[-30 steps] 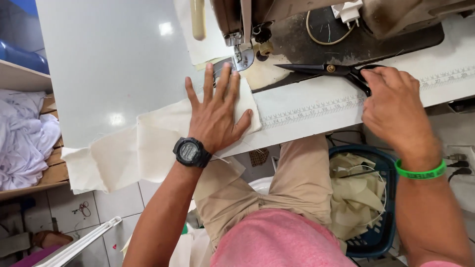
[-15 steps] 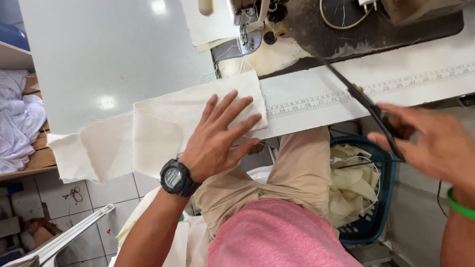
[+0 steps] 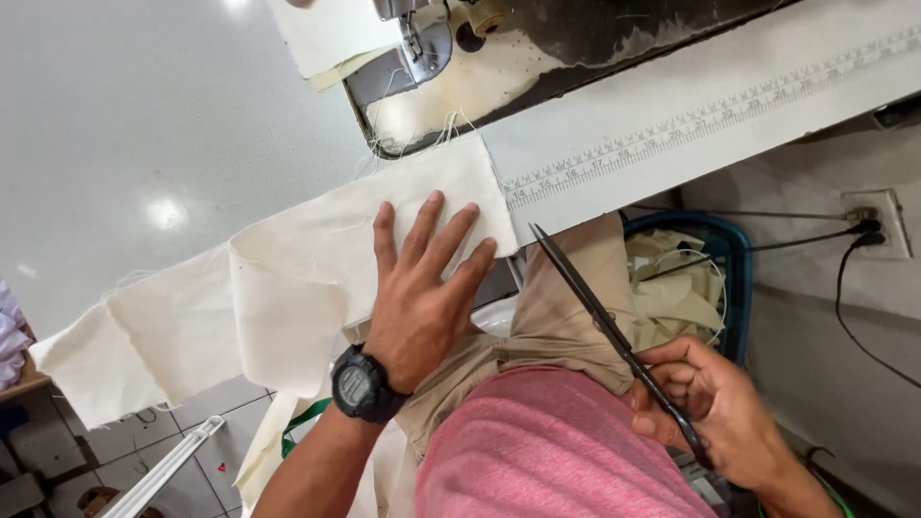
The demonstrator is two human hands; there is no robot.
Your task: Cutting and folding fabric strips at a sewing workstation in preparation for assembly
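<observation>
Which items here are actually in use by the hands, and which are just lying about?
In use:
- cream fabric strip, pressed flat by the left hand
- scissors, held in the right hand

Lying about:
- blue basket of fabric scraps
- wall socket with plug
- sewing machine

We note a sewing machine (image 3: 480, 58) at the top of the white table (image 3: 173, 125), with a measuring tape strip (image 3: 710, 120) fixed along its front edge. Below, a blue basket (image 3: 731, 278) holds cream fabric scraps (image 3: 676, 293). A wall socket (image 3: 873, 216) carries black cables.
</observation>
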